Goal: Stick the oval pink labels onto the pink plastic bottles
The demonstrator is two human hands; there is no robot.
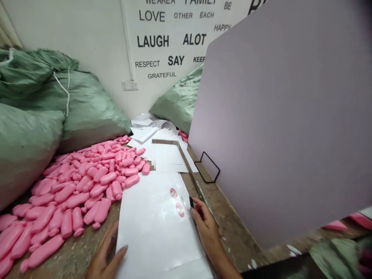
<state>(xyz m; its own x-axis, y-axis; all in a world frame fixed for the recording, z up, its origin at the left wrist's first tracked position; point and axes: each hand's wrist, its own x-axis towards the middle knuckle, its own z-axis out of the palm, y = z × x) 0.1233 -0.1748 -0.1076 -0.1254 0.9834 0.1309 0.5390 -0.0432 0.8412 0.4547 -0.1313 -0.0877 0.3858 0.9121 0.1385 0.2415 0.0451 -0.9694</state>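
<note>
White sheet point(154, 236) lies flat on the near part of the worktop point(232, 228), with two small pink ovals point(177, 202) showing near its right edge. It looks thin, light and slick enough to slide, and it would likely crease easily, so its bare edges, clear of the ovals, seem the best place to take hold. The person's left hand point(105, 255) sits at the sheet's left edge, fingers point(119, 253) spread apart. The right hand point(207, 228) is at the right edge, fingers closed on a small black object point(191, 201), too hidden to identify. Just beyond, a metal L-square point(186, 164) lies across more loose paper point(168, 155), its long arm reaching toward the right hand. A heap of soft-looking pink pieces point(72, 190) crowds the left, with green woven sacks point(35, 100) banked behind it. An upright lilac board point(279, 124) and a black wire stand point(207, 167) hem in the right, so open room runs mostly along the worktop.
</note>
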